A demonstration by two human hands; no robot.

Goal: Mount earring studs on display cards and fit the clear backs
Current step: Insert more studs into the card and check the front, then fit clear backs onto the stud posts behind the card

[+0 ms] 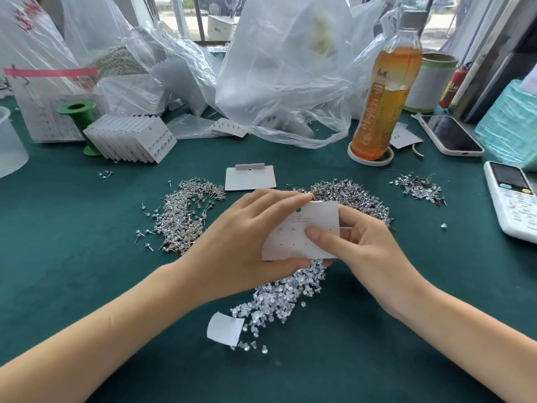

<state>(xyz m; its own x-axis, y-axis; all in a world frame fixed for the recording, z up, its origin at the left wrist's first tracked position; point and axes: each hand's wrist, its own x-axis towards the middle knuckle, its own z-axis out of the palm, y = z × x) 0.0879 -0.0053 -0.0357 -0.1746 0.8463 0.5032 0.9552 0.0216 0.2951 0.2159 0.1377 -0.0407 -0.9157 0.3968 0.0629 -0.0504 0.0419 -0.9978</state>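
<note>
Here, two bare hands hold one white display card above a dark green table, just past the centre of the view. The left hand curls round the card's left edge, fingers over the top corner and more of them under the bottom edge. The right hand pinches the card's right side — its thumb lies flat across the printed face, the other fingers are behind it. Two small studs seem to sit in the card's upper row; they are too small to be sure.

Below the card, towards 6 o'clock, lies a heap of clear backs beside a curled paper slip. Loose stud piles lie at 9 o'clock and at 1 o'clock, with a smaller scatter towards 2 o'clock. At 12 o'clock rests a blank card. At 10 o'clock stands a fanned stack of filled cards — at 1 o'clock, farther back, a bottle of amber tea.
</note>
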